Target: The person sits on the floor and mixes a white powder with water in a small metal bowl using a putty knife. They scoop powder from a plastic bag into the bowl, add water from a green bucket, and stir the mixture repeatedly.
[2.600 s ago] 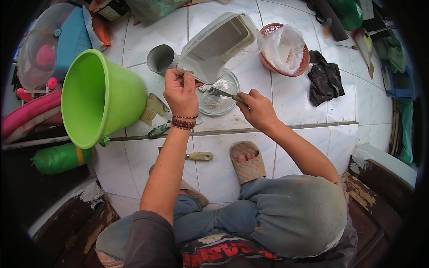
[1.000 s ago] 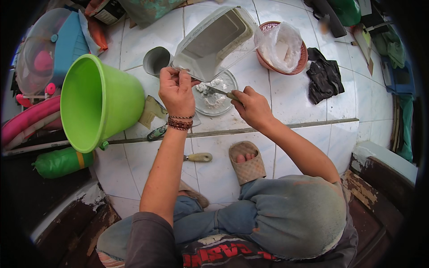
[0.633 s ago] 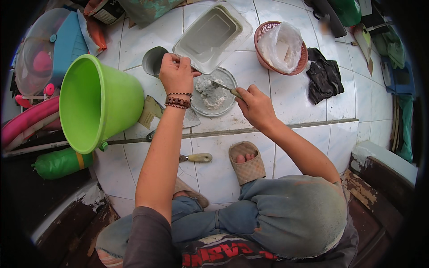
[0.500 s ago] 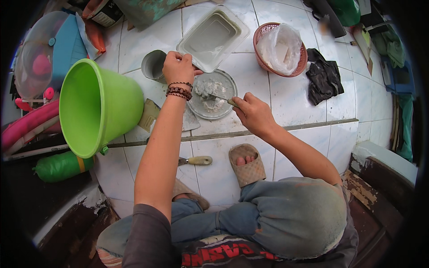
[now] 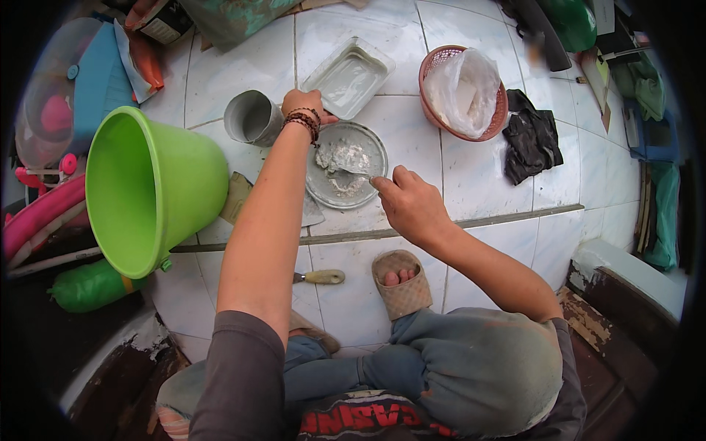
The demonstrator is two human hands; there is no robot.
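Note:
My left hand [image 5: 305, 105] is closed at the near left corner of a shallow, rectangular, whitish plastic tub [image 5: 353, 73], which has grey residue inside. In my right hand [image 5: 412, 202] is a putty knife [image 5: 354, 171]; my fingers hide most of its handle. Its thin metal blade reaches into a lumpy grey-white paste [image 5: 343, 156] with dry powder around it. The paste lies on a round grey dish [image 5: 348, 202] on the tiled floor. A grey cup [image 5: 252, 119] stands left of my left hand.
A green bucket [image 5: 158, 191] lies tilted at left. Beyond my right hand are a reddish basket [image 5: 450, 128] with a white plastic bag [image 5: 463, 88] and a crumpled black bag [image 5: 533, 140]. A wooden-handled tool [image 5: 323, 277] lies near my sandals [image 5: 401, 283]. A raised step edge [image 5: 500, 223] crosses the floor.
The tub, tilted and looking larger before, now appears lower, near the floor, with my left hand still at its corner. My right hand has shifted slightly down and left with the putty knife.

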